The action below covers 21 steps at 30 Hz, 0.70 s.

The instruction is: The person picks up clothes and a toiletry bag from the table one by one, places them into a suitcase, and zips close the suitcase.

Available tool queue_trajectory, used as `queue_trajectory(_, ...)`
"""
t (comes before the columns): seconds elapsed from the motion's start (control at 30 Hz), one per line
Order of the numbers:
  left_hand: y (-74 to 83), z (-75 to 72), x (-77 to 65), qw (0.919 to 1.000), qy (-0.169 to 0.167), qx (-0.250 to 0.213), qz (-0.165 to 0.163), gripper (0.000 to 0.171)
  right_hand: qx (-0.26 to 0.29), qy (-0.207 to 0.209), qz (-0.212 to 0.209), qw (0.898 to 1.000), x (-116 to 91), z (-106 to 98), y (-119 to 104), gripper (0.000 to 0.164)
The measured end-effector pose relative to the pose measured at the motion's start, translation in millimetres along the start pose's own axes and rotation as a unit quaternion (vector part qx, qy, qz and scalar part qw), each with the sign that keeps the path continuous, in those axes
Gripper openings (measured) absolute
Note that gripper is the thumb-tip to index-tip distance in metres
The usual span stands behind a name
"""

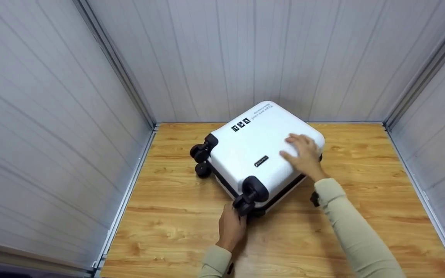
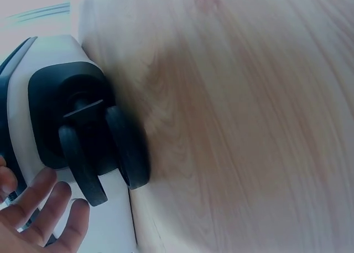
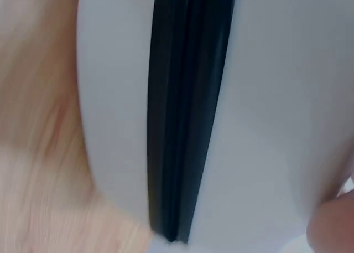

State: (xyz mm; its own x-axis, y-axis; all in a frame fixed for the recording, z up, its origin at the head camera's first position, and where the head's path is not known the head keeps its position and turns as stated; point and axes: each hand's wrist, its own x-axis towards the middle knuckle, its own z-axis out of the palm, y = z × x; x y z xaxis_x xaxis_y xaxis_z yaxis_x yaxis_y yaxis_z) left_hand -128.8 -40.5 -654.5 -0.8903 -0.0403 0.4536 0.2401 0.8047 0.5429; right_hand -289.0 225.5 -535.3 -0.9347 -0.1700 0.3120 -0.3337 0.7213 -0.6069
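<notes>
A white hard-shell suitcase (image 1: pixel 242 150) lies flat on the wood floor, turned at an angle. Black caster wheels (image 1: pixel 244 202) sit at its lower corners, and a small dark label (image 1: pixel 261 161) is on the upper face. My right hand (image 1: pixel 303 154) is over that upper face near its right edge, fingers spread. By the near wheel corner is my left hand (image 1: pixel 232 227), its fingertips partly hidden there. In the left wrist view, its loosely bent fingers (image 2: pixel 47 208) are against the suitcase end beside a double wheel (image 2: pixel 102 148). The right wrist view shows the black seam (image 3: pixel 185 120) along the shell.
Pale panelled walls (image 1: pixel 238 58) close in the floor at the back and both sides, with metal trim at the corners. The wood floor (image 1: pixel 160 231) extends around the suitcase. The back corner of the suitcase is near the rear wall.
</notes>
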Motion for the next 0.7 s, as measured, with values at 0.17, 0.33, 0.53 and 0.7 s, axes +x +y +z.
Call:
queue_trajectory(0.17,2.9,3.4,0.8,0.9999,0.013,0.004,-0.002,0.019,-0.004,-0.013,0.099,0.995,11,-22,36,0.081)
queue_trajectory(0.33,8.1,9.8,-1.5,0.9996,0.019,-0.015,-0.015,0.023,0.024,-0.016,0.119,0.992,5,-31,52,0.084)
queue_trajectory(0.53,6.4,12.4,2.4,0.9969,0.041,-0.044,-0.051,0.019,0.009,0.018,0.135,0.991,-10,-29,49,0.084)
queue_trajectory(0.7,-8.2,6.8,20.7,0.9938,0.059,-0.054,-0.077,0.013,-0.032,0.052,0.145,0.988,-32,-26,40,0.085)
